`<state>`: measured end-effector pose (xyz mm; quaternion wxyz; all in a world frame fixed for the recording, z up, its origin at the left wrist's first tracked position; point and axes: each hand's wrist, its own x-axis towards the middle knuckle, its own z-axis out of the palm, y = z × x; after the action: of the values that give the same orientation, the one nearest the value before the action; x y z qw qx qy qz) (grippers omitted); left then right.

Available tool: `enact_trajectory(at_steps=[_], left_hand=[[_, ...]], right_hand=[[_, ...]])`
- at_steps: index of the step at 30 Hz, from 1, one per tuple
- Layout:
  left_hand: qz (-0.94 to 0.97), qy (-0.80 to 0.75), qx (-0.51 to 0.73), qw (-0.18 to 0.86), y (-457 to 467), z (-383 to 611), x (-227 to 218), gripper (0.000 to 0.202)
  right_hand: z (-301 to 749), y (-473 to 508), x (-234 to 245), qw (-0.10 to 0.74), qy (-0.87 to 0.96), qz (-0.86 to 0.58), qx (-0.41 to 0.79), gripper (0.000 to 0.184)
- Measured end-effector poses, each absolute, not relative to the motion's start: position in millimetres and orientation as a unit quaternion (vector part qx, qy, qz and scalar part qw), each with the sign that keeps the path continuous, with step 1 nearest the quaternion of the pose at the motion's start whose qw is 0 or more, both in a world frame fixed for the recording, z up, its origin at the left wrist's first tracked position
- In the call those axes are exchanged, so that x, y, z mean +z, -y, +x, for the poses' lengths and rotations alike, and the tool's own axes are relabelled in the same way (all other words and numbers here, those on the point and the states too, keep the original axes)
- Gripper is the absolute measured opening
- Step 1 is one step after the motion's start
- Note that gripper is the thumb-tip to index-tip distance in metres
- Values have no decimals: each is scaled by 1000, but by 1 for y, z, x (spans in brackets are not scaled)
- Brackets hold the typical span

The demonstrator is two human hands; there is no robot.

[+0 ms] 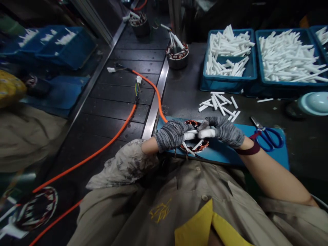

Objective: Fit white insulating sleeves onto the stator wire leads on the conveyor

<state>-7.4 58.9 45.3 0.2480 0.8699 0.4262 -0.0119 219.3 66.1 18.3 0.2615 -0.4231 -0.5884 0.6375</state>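
A motor stator [205, 145] with copper-coloured windings and white tubes around its ring lies on a blue mat [225, 155] right in front of me. My left hand [175, 134], in a grey striped glove with whitened fingertips, is closed over the ring's left side, pinching a thin white tube [192, 131]. From the right, my right hand [222, 130], gloved alike, reaches over the ring with its thumb and fingers pressed together. Whatever lies between those fingertips is hidden. Both sets of fingertips nearly meet above the stator's middle.
Loose white tubes [217, 102] lie beyond the mat, before blue bins [205, 80] of tubes. Blue-handled scissors [269, 136] rest at right. An orange cable [157, 94] crosses the slatted conveyor [112, 99]. More stators [177, 58] stand farther off. Another person's sleeve [28, 133] shows at left.
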Motion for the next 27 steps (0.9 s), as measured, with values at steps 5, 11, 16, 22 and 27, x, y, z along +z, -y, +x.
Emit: enact_trajectory(at_steps=[5,11,16,22,27], left_hand=[[871,-446,-65,197,-55,-6,49,42],[872,-426,34,240,-51,-20,40,41],[857,-397,94,315,-49,-26,34,36],[849,-395,171,306,-41,-22,20,35],[863,-408,128,269,-42,-27,27,41]], right_hand=[[211,-66,30,253,642,-446,570,39],[226,-73,36,195,744,-323,551,34],[224,-71,32,201,722,-327,575,38],[221,-59,23,254,665,-367,598,39],[214,-56,23,268,755,-377,464,40]])
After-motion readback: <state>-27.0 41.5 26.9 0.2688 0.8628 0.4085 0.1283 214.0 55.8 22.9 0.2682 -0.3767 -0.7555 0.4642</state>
